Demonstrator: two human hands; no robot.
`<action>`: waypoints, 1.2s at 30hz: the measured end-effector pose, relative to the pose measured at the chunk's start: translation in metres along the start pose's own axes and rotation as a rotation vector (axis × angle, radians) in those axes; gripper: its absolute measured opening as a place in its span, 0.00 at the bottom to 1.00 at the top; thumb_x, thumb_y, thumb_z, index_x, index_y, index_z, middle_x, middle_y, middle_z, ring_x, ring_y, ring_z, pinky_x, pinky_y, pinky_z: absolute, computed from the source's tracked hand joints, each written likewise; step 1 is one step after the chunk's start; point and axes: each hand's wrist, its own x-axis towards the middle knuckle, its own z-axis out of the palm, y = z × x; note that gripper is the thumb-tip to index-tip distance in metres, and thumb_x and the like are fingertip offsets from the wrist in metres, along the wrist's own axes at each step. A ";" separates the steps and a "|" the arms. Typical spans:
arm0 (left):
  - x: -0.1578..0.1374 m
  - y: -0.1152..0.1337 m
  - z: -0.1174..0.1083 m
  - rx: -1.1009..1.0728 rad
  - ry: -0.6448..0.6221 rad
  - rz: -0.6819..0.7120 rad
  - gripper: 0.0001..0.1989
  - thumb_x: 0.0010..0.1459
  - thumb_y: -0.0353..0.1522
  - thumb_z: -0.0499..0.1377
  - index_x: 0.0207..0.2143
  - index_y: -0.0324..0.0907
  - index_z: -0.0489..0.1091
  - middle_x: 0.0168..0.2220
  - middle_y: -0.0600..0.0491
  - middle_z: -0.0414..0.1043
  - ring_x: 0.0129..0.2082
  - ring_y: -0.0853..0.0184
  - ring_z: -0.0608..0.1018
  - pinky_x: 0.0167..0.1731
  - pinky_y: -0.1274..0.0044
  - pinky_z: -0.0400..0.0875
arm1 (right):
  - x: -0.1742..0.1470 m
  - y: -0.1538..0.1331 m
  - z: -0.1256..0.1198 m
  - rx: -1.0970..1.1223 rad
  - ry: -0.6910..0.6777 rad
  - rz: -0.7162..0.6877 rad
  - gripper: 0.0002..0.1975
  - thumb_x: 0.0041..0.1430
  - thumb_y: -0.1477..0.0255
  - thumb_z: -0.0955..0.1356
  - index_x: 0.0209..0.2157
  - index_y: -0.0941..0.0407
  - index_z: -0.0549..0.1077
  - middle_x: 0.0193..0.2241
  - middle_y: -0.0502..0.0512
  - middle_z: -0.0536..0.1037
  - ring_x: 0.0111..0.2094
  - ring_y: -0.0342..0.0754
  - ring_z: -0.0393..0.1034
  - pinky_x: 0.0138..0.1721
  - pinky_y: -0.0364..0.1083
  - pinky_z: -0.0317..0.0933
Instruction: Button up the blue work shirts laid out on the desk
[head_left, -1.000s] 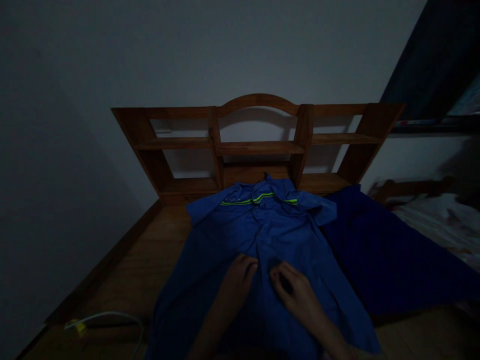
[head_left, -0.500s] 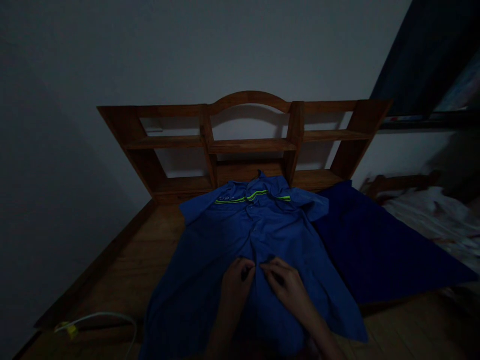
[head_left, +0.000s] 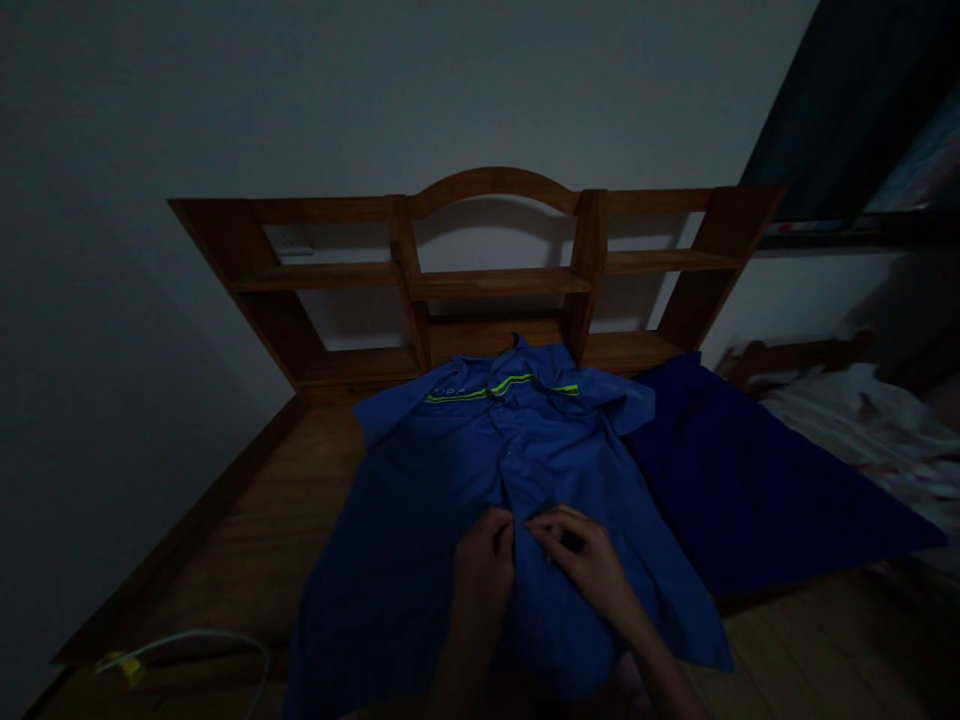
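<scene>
A blue short-sleeved shirt (head_left: 427,500) with yellow-green chest stripes lies spread on a wooden desk, its collar toward the shelf. Over the front opening, my left hand (head_left: 487,560) pinches the edge of the shirt with thumb and forefinger. Just to the right, my right hand (head_left: 585,550) also has thumb and fingertips pressed together at the front placket. Whether a button sits between the fingertips is too dark to see. Further up the placket the shirt front appears overlapped.
Behind the shirt stands a wooden shelf (head_left: 499,285) with an arched top, against a pale wall. A dark blue cloth (head_left: 765,490) lies at the right. White bedding (head_left: 862,410) is beyond it. A pale cable (head_left: 195,633) with a yellow tag hangs at the lower left.
Both hands stay at the placket in pinching grips, with small finger shifts. My left hand has turned slightly and moved a little right. The view has shifted slightly.
</scene>
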 end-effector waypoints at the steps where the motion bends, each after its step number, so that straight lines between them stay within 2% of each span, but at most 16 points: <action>1: -0.001 0.001 0.001 -0.008 0.001 -0.005 0.10 0.58 0.30 0.49 0.32 0.44 0.70 0.31 0.54 0.74 0.33 0.66 0.76 0.34 0.77 0.65 | 0.000 0.000 0.000 0.001 0.009 0.015 0.09 0.59 0.65 0.66 0.36 0.54 0.76 0.29 0.50 0.74 0.29 0.42 0.67 0.33 0.42 0.61; 8: -0.009 0.009 0.008 -0.034 0.039 -0.001 0.11 0.61 0.33 0.49 0.35 0.45 0.71 0.35 0.53 0.75 0.35 0.65 0.77 0.37 0.76 0.66 | 0.000 0.005 0.000 0.070 0.003 0.078 0.11 0.58 0.63 0.66 0.35 0.56 0.71 0.23 0.48 0.71 0.25 0.42 0.66 0.30 0.41 0.60; 15: -0.016 0.015 0.007 -0.123 0.064 -0.094 0.12 0.59 0.40 0.52 0.35 0.45 0.72 0.34 0.54 0.77 0.34 0.65 0.77 0.34 0.78 0.67 | 0.000 0.005 0.002 0.053 0.011 0.049 0.09 0.58 0.64 0.66 0.34 0.55 0.70 0.26 0.48 0.71 0.26 0.42 0.66 0.31 0.41 0.60; 19: -0.014 0.014 0.010 -0.227 0.077 -0.106 0.09 0.57 0.38 0.56 0.35 0.44 0.72 0.35 0.54 0.77 0.37 0.66 0.78 0.37 0.79 0.69 | -0.001 0.006 0.002 0.051 0.030 0.048 0.08 0.58 0.64 0.67 0.34 0.55 0.71 0.27 0.49 0.71 0.27 0.42 0.66 0.32 0.41 0.60; 25: -0.013 0.005 0.012 -0.285 0.048 -0.100 0.09 0.57 0.37 0.55 0.35 0.43 0.72 0.37 0.52 0.77 0.38 0.65 0.78 0.39 0.77 0.71 | 0.000 0.009 0.003 0.041 0.038 0.053 0.08 0.57 0.65 0.67 0.36 0.55 0.72 0.28 0.49 0.72 0.28 0.42 0.67 0.32 0.42 0.61; 36: -0.013 0.011 0.012 -0.355 0.113 -0.097 0.09 0.55 0.38 0.58 0.31 0.40 0.70 0.30 0.52 0.75 0.32 0.66 0.77 0.33 0.79 0.70 | 0.000 0.005 0.000 0.021 0.009 -0.019 0.07 0.58 0.66 0.67 0.33 0.56 0.74 0.32 0.51 0.72 0.31 0.42 0.67 0.34 0.42 0.61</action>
